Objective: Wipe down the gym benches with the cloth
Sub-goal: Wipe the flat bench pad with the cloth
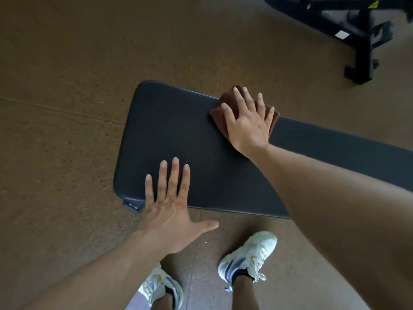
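A black padded gym bench (178, 135) runs from the centre out to the right edge, its rounded end toward the left. A folded brown cloth (218, 114) lies on the bench's far edge. My right hand (247, 120) presses flat on the cloth with fingers spread and straight. My left hand (169, 204) rests flat on the near edge of the pad close to its left end, fingers straight, thumb out over the floor.
Brown speckled rubber floor (67, 97) surrounds the bench. A black metal equipment frame (362, 41) stands at the top right. My two white trainers (248, 253) are on the floor just in front of the bench.
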The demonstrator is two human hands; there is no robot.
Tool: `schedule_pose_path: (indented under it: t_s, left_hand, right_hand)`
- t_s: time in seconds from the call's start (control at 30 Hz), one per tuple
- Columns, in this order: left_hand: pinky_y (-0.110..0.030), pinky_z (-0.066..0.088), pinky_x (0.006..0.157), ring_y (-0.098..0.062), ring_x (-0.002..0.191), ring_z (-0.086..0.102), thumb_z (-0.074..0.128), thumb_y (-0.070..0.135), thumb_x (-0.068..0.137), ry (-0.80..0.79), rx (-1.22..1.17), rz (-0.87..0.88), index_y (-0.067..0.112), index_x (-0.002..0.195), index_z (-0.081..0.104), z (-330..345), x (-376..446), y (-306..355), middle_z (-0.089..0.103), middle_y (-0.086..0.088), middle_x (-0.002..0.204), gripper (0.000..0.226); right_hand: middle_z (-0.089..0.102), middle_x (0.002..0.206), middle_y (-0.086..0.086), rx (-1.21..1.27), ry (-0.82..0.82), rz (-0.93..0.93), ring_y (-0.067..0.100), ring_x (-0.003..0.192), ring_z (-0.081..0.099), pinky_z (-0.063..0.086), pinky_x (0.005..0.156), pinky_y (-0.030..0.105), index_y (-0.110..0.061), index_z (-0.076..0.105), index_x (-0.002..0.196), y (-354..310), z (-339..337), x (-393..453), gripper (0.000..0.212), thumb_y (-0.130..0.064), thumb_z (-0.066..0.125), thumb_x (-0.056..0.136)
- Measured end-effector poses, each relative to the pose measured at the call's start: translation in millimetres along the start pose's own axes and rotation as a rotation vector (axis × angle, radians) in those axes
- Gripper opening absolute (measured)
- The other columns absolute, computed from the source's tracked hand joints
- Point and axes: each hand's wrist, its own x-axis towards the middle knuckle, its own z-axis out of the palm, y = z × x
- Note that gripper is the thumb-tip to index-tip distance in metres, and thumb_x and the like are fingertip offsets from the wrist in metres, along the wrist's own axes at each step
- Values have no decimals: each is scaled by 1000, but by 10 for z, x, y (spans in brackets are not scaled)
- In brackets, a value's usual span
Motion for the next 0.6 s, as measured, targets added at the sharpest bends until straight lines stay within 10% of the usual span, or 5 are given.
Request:
schedule_pose_path:
  t_s: [0.3,0.6]
  left_hand:
    - [-57,-26,118,-29,131,-60,42,98,64,-51,64,-55,18,133,-57,-42,-42,89,-65,-7,140,145]
    - [-63,6,122,-39,157,-2,36,103,53,113,188,-30,8,162,0,186,45,31,-1,-17,171,149]
  right_hand:
    - [14,173,-14,-80,36,-170,22,163,0,6,128,54,-36,24,164,744,482,-1983,57,-53,28,110]
    - [-3,173,-22,53,20,26,17,160,-18,-11,128,53,-42,8,165,670,106,-820,58,-56,14,109]
